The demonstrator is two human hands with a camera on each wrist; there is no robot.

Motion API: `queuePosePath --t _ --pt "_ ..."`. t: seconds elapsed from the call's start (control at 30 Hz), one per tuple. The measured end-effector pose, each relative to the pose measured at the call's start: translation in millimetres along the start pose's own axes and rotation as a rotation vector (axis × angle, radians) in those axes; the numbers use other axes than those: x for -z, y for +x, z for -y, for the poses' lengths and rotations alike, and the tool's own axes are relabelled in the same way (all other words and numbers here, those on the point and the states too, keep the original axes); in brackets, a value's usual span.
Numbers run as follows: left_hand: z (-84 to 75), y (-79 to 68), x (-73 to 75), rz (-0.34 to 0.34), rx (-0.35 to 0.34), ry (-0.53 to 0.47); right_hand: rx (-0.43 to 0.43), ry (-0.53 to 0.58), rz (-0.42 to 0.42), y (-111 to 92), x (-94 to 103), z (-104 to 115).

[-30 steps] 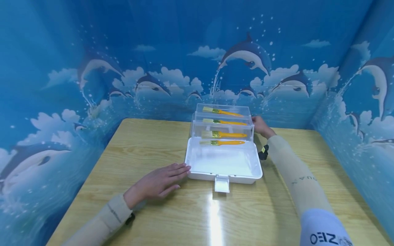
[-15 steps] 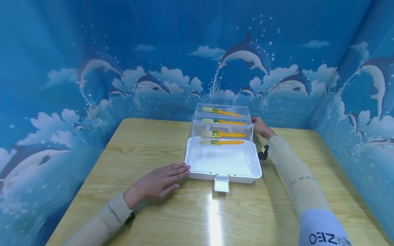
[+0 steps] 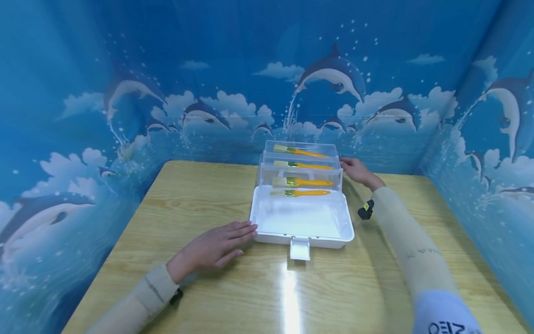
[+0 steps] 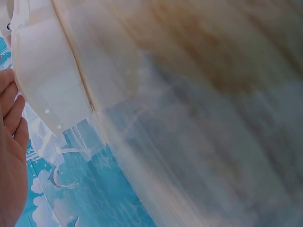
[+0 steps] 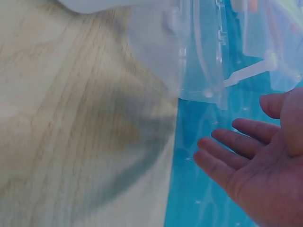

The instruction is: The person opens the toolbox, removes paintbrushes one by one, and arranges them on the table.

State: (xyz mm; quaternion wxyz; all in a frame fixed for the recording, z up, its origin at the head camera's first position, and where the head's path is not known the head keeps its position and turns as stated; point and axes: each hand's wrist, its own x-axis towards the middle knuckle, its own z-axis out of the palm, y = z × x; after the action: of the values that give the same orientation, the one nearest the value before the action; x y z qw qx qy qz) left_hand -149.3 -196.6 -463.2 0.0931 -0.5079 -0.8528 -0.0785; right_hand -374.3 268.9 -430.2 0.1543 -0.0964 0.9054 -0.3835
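A white plastic box stands unfolded on the wooden table, its latch flap hanging at the front. Behind its base, clear stepped trays rise, with several yellow-handled paintbrushes lying across them and at the back of the base. My left hand lies with straight fingers, the tips at the box's front left corner; in the left wrist view the fingers border the white wall. Beside the trays' right side is my right hand. The right wrist view shows its fingers extended, holding nothing, near a tray hinge arm.
The wooden table extends on both sides of the box and in front of it. Close behind the trays hangs a blue dolphin-printed curtain, which also lines both sides. Black wrist cameras sit at the wrists.
My right forearm and wrist have shifted to the right, and the wrist camera has moved away from the box's side. The left hand, box and brushes stay as they were.
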Motion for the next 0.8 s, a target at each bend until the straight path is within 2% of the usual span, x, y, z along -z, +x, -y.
queuePosePath --t 0.13,0.37,0.8 --pt "0.2 0.0 0.1 -0.002 -0.006 0.0 0.027 -0.08 -0.009 -10 3.1 6" --pt "0.0 -0.3 1.0 0.004 -0.007 0.006 0.112 -0.165 -0.071 -31 7.0 21" --pt "0.5 -0.7 0.9 0.031 -0.02 0.043 0.216 -0.141 -0.191 -76 -3.1 43"
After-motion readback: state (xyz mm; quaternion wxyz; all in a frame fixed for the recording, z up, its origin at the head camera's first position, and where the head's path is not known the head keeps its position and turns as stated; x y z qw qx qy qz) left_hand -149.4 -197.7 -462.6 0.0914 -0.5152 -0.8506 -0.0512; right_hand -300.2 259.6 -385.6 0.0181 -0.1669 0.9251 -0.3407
